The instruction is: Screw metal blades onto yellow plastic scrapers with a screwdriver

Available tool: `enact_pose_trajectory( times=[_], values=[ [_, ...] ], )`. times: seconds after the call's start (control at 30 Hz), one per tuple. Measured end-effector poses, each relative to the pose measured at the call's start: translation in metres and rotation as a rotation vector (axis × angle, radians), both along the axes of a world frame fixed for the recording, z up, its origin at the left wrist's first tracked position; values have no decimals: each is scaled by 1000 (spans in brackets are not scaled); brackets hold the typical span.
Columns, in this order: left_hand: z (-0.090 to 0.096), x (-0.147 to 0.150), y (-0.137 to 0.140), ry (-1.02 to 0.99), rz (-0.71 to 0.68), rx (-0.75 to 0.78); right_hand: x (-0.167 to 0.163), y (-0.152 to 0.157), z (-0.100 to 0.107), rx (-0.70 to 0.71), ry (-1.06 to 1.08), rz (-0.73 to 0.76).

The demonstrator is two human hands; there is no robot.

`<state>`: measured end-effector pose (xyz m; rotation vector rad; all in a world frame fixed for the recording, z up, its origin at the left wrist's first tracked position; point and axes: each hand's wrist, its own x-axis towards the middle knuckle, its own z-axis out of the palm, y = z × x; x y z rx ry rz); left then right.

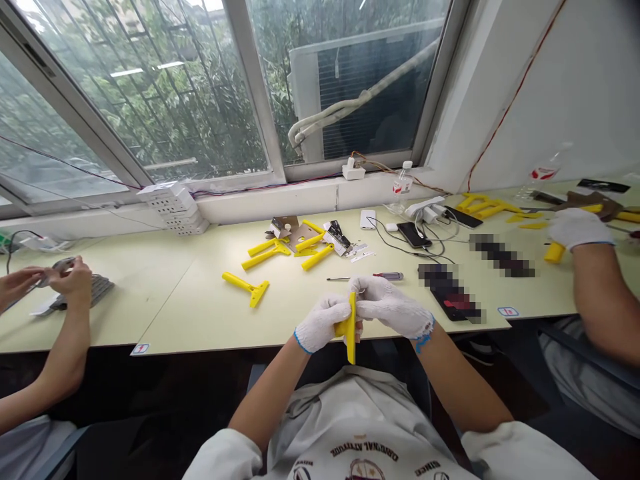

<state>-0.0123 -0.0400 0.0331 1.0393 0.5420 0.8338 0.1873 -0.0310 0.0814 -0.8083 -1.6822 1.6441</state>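
Observation:
Both my hands wear white knit gloves and meet just past the table's front edge. In my left hand (324,323), closed fingers grip a yellow plastic scraper (352,333), its wide head turned edge-on to me. My right hand (387,305) is closed, fingertips pinched at the upper end of the scraper's head; anything small between them is hidden. Behind my hands lies a screwdriver (387,276) with a clear reddish handle. To the left, another yellow scraper (247,288) rests on the table. Farther back are several yellow scrapers and handles (273,253).
Opened cardboard packaging (295,233), a dark blade packet (339,237) and small metal blades (361,253) lie behind. Phones (414,235), cables, a power strip (430,210) and a bottle (401,180) stand right. Co-workers' hands (70,277) work left, and a gloved hand (577,230) right.

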Motion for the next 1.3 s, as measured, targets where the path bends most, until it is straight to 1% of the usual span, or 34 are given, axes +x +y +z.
enact_pose_trajectory(
  times=[0.07,0.13,0.2,0.3,0.33,0.4,0.47,0.5,0.53,0.57,0.7,0.83,0.93,1.03,1.13,1.23,1.3],
  values=[
    [-1,-1,2,5,-30,3,-1,2,-6,30,15,47],
    [-2,-1,4,-3,-39,5,2,1,-8,70,11,43],
    [-3,1,7,-21,-43,-2,5,1,-8,109,-33,-14],
    [-6,6,12,-25,-26,-1,12,6,-7,160,-171,-137],
    [-8,7,13,-25,-8,5,14,9,-7,171,-217,-157],
    [-11,9,15,-21,28,20,18,16,-8,179,-270,-151],
    [-12,9,18,-8,41,35,25,24,-9,267,-374,-153],
    [-12,8,19,-2,42,38,29,29,-10,348,-456,-174],
    [-12,6,21,-1,46,38,33,34,-11,489,-564,-226],
    [-11,4,22,-4,56,35,37,39,-13,540,-604,-267],
    [-8,-7,29,-58,133,5,47,59,-29,650,-670,-406],
    [-5,-14,31,-174,168,-48,40,66,-52,768,-715,-414],
    [-4,-15,30,-307,167,-92,34,64,-61,845,-731,-401],
    [-5,-13,29,-454,195,-139,36,65,-60,922,-718,-386],
    [-7,-11,28,-567,254,-136,44,68,-51,989,-687,-385],
    [-8,-10,26,-579,335,-124,53,65,-40,1043,-644,-406],
    [-8,-9,24,-561,359,-128,58,57,-34,1072,-616,-411]
  ],
)
